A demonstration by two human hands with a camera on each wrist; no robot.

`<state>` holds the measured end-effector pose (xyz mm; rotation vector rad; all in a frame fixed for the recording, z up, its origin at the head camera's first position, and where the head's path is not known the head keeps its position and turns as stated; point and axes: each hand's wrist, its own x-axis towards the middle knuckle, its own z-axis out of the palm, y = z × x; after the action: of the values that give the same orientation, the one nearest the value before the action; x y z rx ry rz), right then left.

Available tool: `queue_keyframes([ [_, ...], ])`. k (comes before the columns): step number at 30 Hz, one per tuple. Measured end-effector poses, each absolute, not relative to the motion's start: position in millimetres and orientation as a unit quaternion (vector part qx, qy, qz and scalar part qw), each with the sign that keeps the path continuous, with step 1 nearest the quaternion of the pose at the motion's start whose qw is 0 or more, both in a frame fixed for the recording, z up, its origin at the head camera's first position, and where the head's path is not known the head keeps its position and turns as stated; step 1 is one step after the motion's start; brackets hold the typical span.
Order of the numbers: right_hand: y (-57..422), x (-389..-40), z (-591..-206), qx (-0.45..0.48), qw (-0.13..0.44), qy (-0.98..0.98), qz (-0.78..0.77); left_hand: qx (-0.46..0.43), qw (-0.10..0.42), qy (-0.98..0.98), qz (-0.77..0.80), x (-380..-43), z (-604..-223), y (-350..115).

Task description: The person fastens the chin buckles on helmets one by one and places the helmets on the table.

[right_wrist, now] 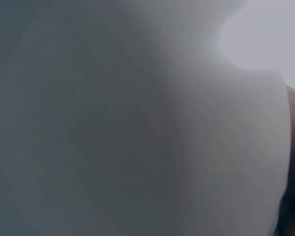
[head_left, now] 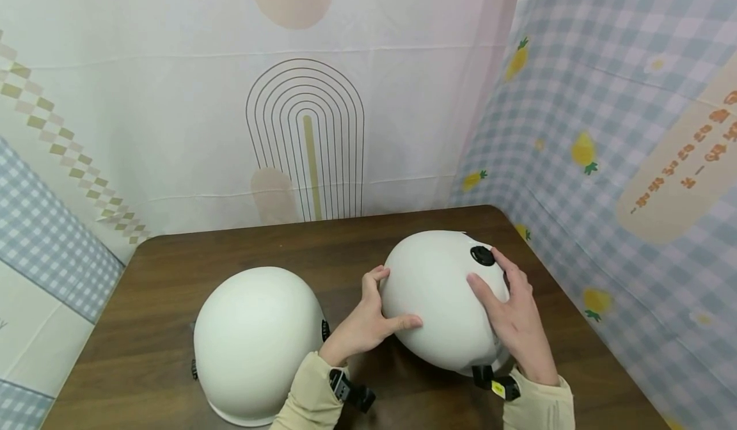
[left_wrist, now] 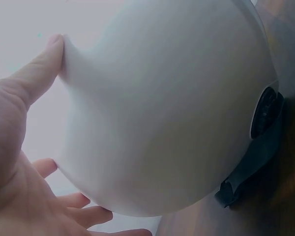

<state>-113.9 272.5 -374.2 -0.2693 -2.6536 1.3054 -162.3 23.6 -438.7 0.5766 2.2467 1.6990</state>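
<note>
Both hands hold a white helmet (head_left: 434,295) on the right half of the table, its smooth rounded shell tilted. My left hand (head_left: 365,324) grips its left side, thumb on the near face and fingers round the far side. On the right, my right hand (head_left: 521,321) has its thumb on the shell and its fingers near a black round fitting (head_left: 482,255). A dark strap (left_wrist: 255,160) hangs by another black fitting (left_wrist: 264,113) in the left wrist view. Blurred white shell (right_wrist: 231,147) fills most of the right wrist view.
A second white helmet (head_left: 256,340) sits on the brown wooden table (head_left: 155,302), left of my left forearm, with black fittings at its sides. Behind the table hangs a pale printed cloth (head_left: 190,129); a blue checked cloth (head_left: 576,238) borders the right edge.
</note>
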Motion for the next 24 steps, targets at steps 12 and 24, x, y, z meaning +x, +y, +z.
queue_keyframes([
  [12,270.4,-113.3,-379.2,-0.076,0.124,-0.89,0.431,0.198,0.133,0.775,0.586,-162.9,-441.6,23.8],
  [24,268.3,-115.2,-382.9,-0.063,0.154,-0.891,0.422,0.193,0.136,0.777,0.584,-163.0,-443.5,23.2],
])
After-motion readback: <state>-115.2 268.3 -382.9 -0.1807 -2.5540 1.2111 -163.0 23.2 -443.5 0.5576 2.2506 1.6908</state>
